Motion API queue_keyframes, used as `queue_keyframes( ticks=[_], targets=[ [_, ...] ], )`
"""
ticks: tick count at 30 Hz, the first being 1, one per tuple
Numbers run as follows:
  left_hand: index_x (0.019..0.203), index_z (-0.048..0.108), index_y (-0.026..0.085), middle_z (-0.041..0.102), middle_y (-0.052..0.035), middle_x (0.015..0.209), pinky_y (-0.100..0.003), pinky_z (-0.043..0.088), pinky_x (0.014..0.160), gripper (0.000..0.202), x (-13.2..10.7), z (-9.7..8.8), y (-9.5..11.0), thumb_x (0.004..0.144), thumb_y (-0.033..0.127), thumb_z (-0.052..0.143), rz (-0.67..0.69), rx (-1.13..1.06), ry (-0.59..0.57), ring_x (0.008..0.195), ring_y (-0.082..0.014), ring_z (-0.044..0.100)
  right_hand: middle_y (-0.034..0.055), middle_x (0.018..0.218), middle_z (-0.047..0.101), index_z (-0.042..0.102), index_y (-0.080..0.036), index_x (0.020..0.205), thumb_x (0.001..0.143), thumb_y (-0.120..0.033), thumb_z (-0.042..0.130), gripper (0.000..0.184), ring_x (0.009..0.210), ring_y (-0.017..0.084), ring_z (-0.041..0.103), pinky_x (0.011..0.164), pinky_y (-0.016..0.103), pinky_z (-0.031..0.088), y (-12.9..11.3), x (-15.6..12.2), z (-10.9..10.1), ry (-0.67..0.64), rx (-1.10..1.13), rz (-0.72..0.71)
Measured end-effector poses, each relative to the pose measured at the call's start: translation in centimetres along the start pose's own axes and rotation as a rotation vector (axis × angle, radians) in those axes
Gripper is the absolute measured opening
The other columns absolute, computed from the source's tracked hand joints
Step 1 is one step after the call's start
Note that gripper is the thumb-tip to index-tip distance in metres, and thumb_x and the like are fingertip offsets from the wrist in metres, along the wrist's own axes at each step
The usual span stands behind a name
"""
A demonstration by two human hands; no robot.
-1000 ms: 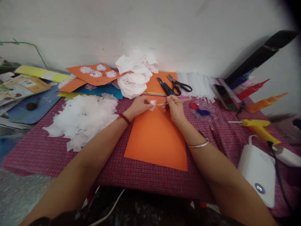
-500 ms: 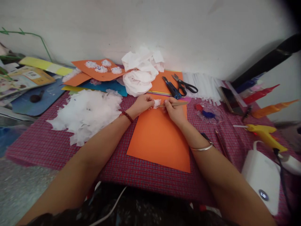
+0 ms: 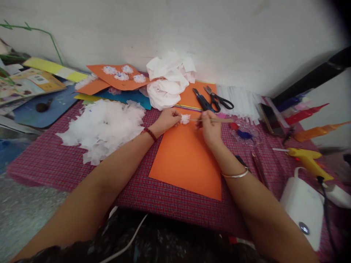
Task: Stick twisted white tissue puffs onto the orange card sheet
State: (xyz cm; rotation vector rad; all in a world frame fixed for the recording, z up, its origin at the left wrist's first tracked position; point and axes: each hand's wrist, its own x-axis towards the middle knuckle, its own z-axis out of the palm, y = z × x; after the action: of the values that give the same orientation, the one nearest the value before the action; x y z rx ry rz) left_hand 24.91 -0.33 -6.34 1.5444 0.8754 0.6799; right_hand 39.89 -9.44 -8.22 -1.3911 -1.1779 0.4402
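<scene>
My left hand pinches a small white frilled paper piece by its left end, above the upper part of an orange sheet. In my right hand is a thin light-brown paintbrush, held level with its narrow end pointing left at the paper piece. A small gap shows between my right fingers and the frills; whether the brush tip touches them I cannot tell. A clear palette with red and blue paint lies right of my right hand. Beside my left forearm spreads a heap of white frilled paper.
Behind my hands lie a box cutter, scissors and crumpled white paper. Orange paper with white tufts rests at back left. A yellow glue gun, a white device and a phone are at right.
My right hand has drawn the paintbrush to the right, away from the white paper piece. My left hand still pinches that piece in about the same place. The view has shifted slightly.
</scene>
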Motion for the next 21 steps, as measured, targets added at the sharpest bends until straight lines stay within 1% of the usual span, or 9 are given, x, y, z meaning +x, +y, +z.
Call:
queue_keyframes(
  ticks=[2, 4, 6, 8, 12, 14, 16, 18, 21],
  targets=[
    [0.061, 0.054, 0.013, 0.053, 0.003, 0.051, -0.018, 0.033, 0.048, 0.021, 0.1, 0.0, -0.3, 0.078, 0.001, 0.054, -0.006, -0.021, 0.012, 0.045, -0.0051, 0.046, -0.0031, 0.055, 0.052, 0.049, -0.023, 0.071, 0.092, -0.053, 0.047, 0.037, 0.043, 0.011, 0.047, 0.045, 0.024, 0.043, 0.5, 0.5, -0.1, 0.14, 0.256, 0.208],
    [0.062, 0.054, 0.013, 0.056, 0.0013, 0.055, -0.018, 0.036, 0.05, 0.022, 0.3, -0.3, -0.4, 0.083, 0.006, 0.054, -0.046, -0.092, 0.002, 0.046, -0.0051, 0.048, -0.0043, 0.052, 0.052, 0.05, -0.022, 0.071, 0.089, -0.053, 0.053, 0.036, 0.039, 0.009, 0.045, 0.041, 0.022, 0.041, 1.0, 0.9, -0.1, 0.164, 0.384, 0.328],
    [0.066, 0.055, 0.013, 0.058, -0.0003, 0.059, -0.018, 0.039, 0.051, 0.023, 0.8, -1.1, 0.1, 0.088, 0.015, 0.052, -0.122, -0.203, -0.02, 0.049, -0.006, 0.052, -0.0043, 0.052, 0.053, 0.052, -0.021, 0.07, 0.086, -0.052, 0.059, 0.035, 0.039, 0.008, 0.047, 0.04, 0.021, 0.041, 1.3, 1.1, -0.1, 0.134, 0.421, 0.355],
    [0.07, 0.056, 0.013, 0.059, -0.0013, 0.062, -0.019, 0.042, 0.053, 0.025, 1.4, -2.7, 1.6, 0.092, 0.023, 0.05, -0.154, -0.293, -0.019, 0.051, -0.0072, 0.055, -0.0039, 0.053, 0.054, 0.053, -0.021, 0.069, 0.084, -0.053, 0.061, 0.036, 0.04, 0.008, 0.049, 0.04, 0.021, 0.042, 1.3, 1.1, -0.1, 0.105, 0.417, 0.341],
    [0.075, 0.056, 0.013, 0.06, -0.0015, 0.067, -0.022, 0.043, 0.058, 0.018, 1.7, -6.8, 6.4, 0.091, 0.021, 0.054, -0.041, -0.255, 0.048, 0.055, -0.0082, 0.057, -0.0026, 0.054, 0.055, 0.055, -0.021, 0.07, 0.083, -0.053, 0.063, 0.036, 0.043, 0.011, 0.052, 0.042, 0.023, 0.044, 1.4, 1.0, -0.3, 0.067, 0.393, 0.313],
    [0.075, 0.057, 0.012, 0.061, -0.0031, 0.07, -0.024, 0.044, 0.061, 0.014, 0.7, -8.7, 8.2, 0.089, 0.017, 0.058, 0.018, -0.108, 0.021, 0.057, -0.0085, 0.057, -0.0015, 0.055, 0.057, 0.057, -0.022, 0.07, 0.083, -0.052, 0.064, 0.033, 0.043, 0.012, 0.052, 0.042, 0.025, 0.044, 1.7, 1.0, -0.4, 0.045, 0.375, 0.302],
    [0.071, 0.057, 0.012, 0.061, -0.004, 0.069, -0.025, 0.044, 0.062, 0.015, -1.2, -10.0, 8.7, 0.086, 0.01, 0.056, 0.063, 0.138, -0.051, 0.057, -0.0091, 0.057, -0.0011, 0.055, 0.058, 0.058, -0.022, 0.071, 0.083, -0.051, 0.064, 0.032, 0.042, 0.012, 0.051, 0.042, 0.026, 0.044, 1.8, 1.0, -0.4, 0.025, 0.347, 0.294],
    [0.068, 0.059, 0.012, 0.06, -0.0026, 0.064, -0.025, 0.041, 0.06, 0.014, -3.7, -10.9, 7.9, 0.08, 0.005, 0.057, 0.062, 0.425, -0.164, 0.057, -0.0096, 0.054, -0.0012, 0.056, 0.058, 0.058, -0.022, 0.071, 0.084, -0.051, 0.064, 0.032, 0.042, 0.012, 0.051, 0.043, 0.026, 0.044, 1.8, 1.0, -0.3, 0.012, 0.334, 0.288],
    [0.066, 0.063, 0.015, 0.059, 0.0, 0.062, -0.024, 0.035, 0.058, 0.012, -7.3, -11.7, 5.4, 0.072, 0.005, 0.062, 0.095, 0.748, -0.32, 0.057, -0.0094, 0.049, -0.0013, 0.057, 0.059, 0.057, -0.021, 0.072, 0.088, -0.046, 0.062, 0.03, 0.043, 0.011, 0.052, 0.045, 0.026, 0.045, 1.5, 0.9, -0.1, 0.008, 0.315, 0.284]
  ],
)
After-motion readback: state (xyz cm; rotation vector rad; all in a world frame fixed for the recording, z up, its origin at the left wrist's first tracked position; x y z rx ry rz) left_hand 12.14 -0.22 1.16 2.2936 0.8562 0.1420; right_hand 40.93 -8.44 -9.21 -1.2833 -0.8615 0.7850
